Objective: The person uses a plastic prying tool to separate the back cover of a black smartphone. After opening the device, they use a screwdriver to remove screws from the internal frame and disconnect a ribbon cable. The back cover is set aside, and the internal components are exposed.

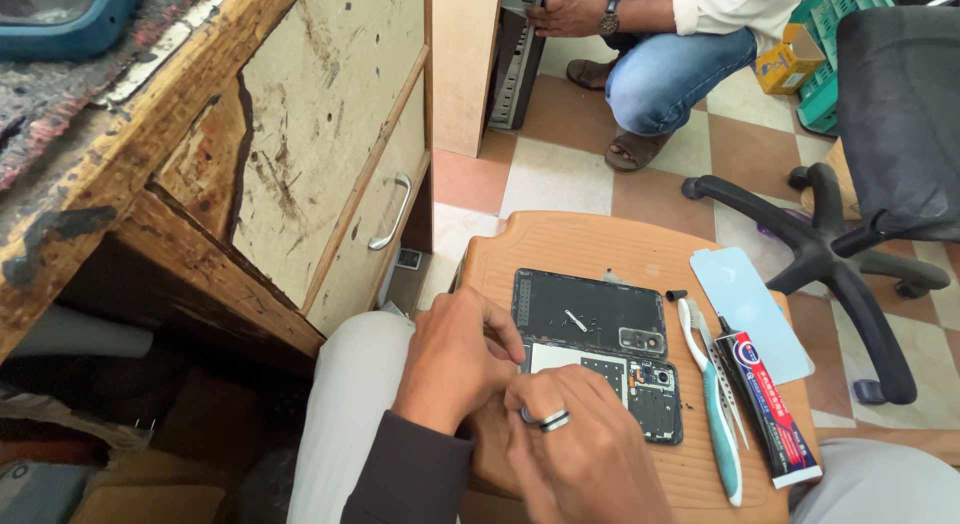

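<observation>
On a brown plastic stool (pixel 590 246) between my knees lies an opened phone body (pixel 640 384) with its circuit board showing. Its black back cover (pixel 588 312) lies inner side up just beyond it. My left hand (pixel 455 359) and my right hand (pixel 575 439), which wears a ring, are bunched together over the phone's near left end, with the fingertips pinched. What they pinch is hidden. To the right lie a teal and white toothbrush (pixel 715 409), a black tube of glue (pixel 768 409) and a pale blue protector sheet (pixel 748 309).
A worn wooden desk with a handled drawer (pixel 340 154) stands at the left. A black office chair (pixel 880 134) stands at the right on a tiled floor. Another person (pixel 670 54) crouches at the back by a computer case (pixel 515 64). Green crates (pixel 835 44) stand behind.
</observation>
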